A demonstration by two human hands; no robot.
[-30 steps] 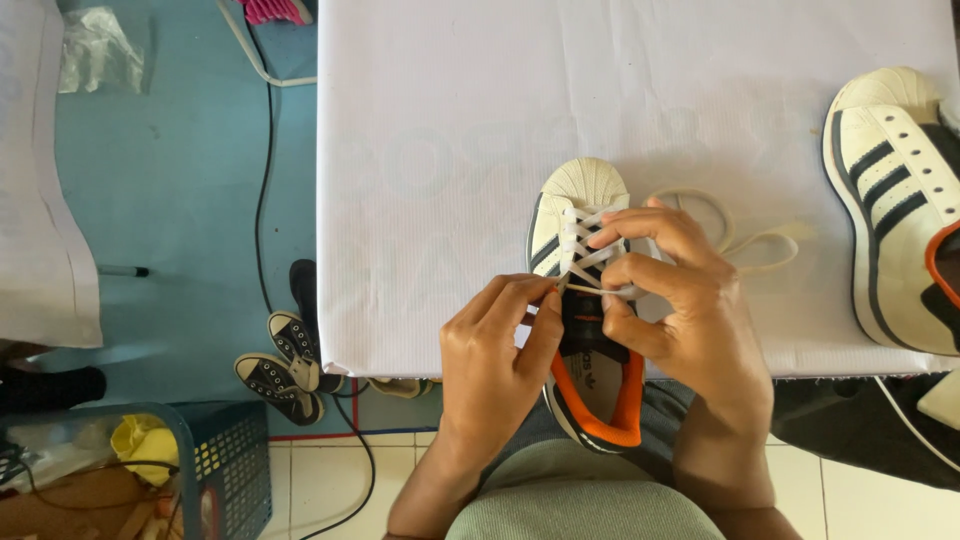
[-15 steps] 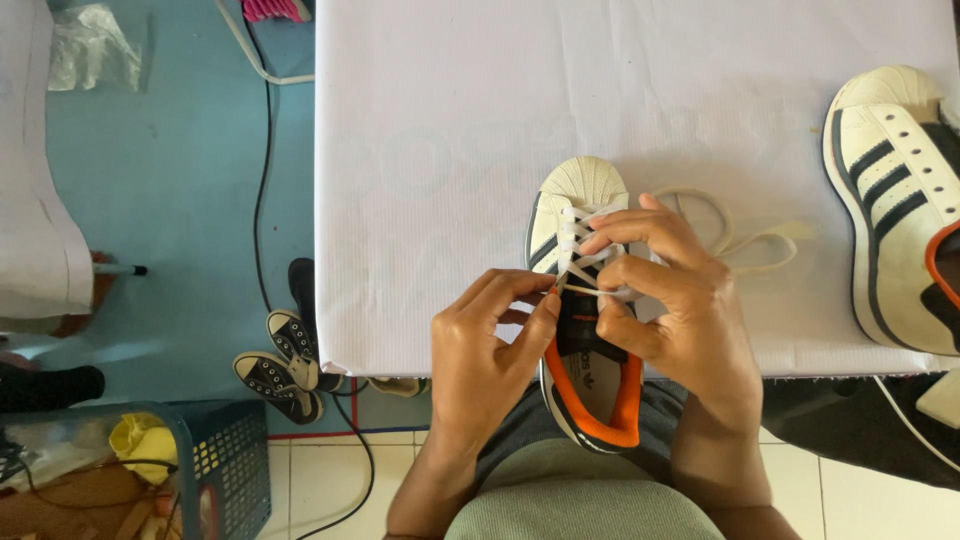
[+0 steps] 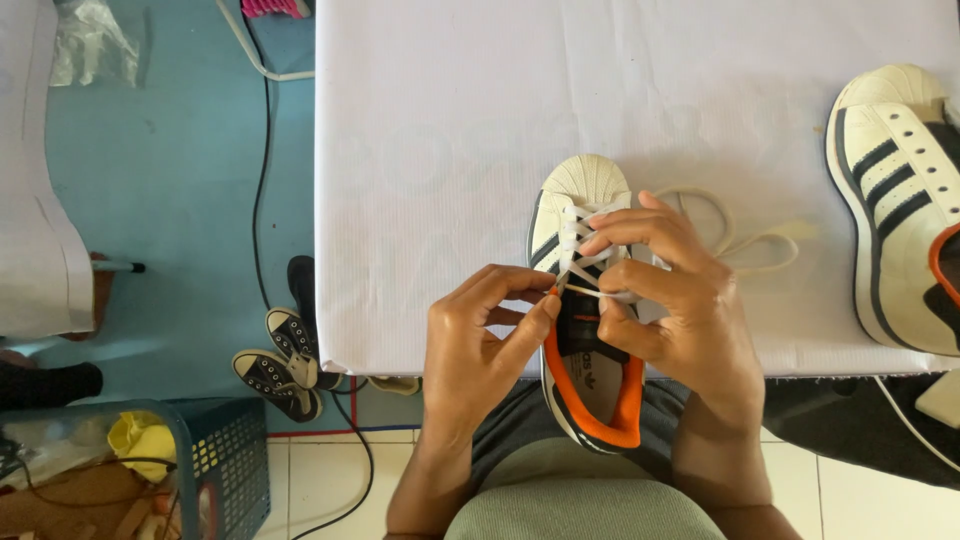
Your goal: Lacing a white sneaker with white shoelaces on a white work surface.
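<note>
A white sneaker [image 3: 582, 190] with black stripes and an orange lining lies toe-away on the white table [image 3: 440, 150], its heel hanging over the near edge above my lap. My left hand [image 3: 480, 345] pinches the tip of a cream shoelace [image 3: 585, 291] at the shoe's left side. My right hand [image 3: 670, 290] rests over the eyelets and holds the shoe and lace on the right. The loose end of the lace [image 3: 750, 245] curls on the table to the right of my right hand.
A second matching sneaker [image 3: 900, 200] lies at the table's right edge. On the blue floor to the left are a pair of black canvas shoes [image 3: 280, 350], a black cable [image 3: 262, 180], a blue plastic basket [image 3: 225, 460] and white sheeting [image 3: 35, 200].
My left hand has slid slightly right and nearer the shoe, still pinching the lace tip. My right hand and the shoe stay almost still.
</note>
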